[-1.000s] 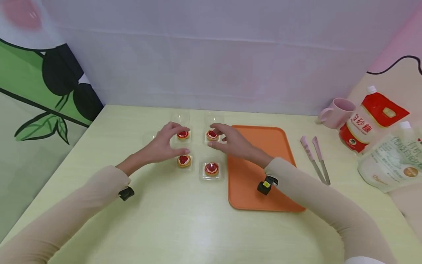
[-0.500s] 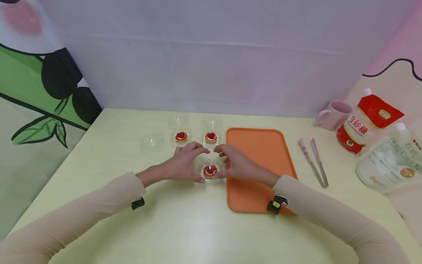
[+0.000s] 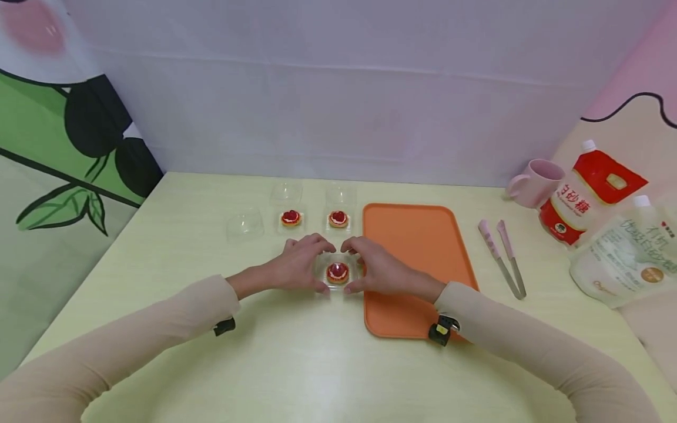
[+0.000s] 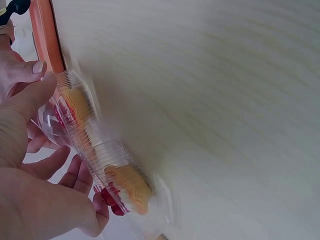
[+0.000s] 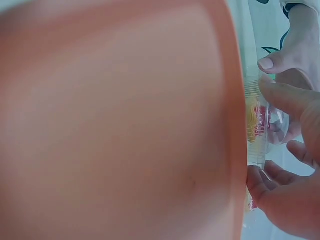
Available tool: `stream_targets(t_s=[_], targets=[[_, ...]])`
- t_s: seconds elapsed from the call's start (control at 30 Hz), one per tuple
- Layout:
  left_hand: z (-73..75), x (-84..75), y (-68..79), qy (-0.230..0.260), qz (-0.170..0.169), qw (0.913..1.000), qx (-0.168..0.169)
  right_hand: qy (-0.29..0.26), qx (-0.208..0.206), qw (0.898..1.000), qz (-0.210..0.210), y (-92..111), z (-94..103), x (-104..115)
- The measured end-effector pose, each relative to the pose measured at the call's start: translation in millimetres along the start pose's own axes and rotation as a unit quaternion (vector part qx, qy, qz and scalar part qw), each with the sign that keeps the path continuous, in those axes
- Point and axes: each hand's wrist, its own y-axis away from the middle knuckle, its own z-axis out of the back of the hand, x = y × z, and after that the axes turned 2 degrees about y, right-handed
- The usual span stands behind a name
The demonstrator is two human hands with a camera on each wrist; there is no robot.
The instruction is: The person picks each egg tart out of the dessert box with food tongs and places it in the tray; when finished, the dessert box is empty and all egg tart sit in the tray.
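A clear plastic clamshell box with a red-topped tart inside sits between my hands, its domed lid down. My left hand grips its left side and my right hand its right side, thumbs at the near edge, curled fingers at the far edge. In the left wrist view, another tart lies in clear plastic past my fingertips. Behind the hands stand two boxes with raised lids, holding the back left tart and the back right tart.
An orange tray lies right beside the box, partly under my right forearm. A clear plastic piece is at the left. Two pink-handled knives, a pink mug, a red sugar pouch and a white pouch stand or lie farther right.
Both hands have come from the back tarts toward me, then closed in on the sides of the front right box. The front left tart is now out of sight in the head view.
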Motion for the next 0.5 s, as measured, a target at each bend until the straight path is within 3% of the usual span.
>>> stream_targets(t_s=[0.33, 0.5], targets=[[-2.9, 0.7, -3.7, 0.004, 0.012, 0.9999, 0.002, 0.021, -0.003, 1.000, 0.004, -0.3, -5.1, -2.3], [-8.6, -2.9, -3.6, -0.009, 0.024, 0.9996, -0.015, 0.035, 0.000, 0.999, 0.004, -0.4, -5.2, -2.1]])
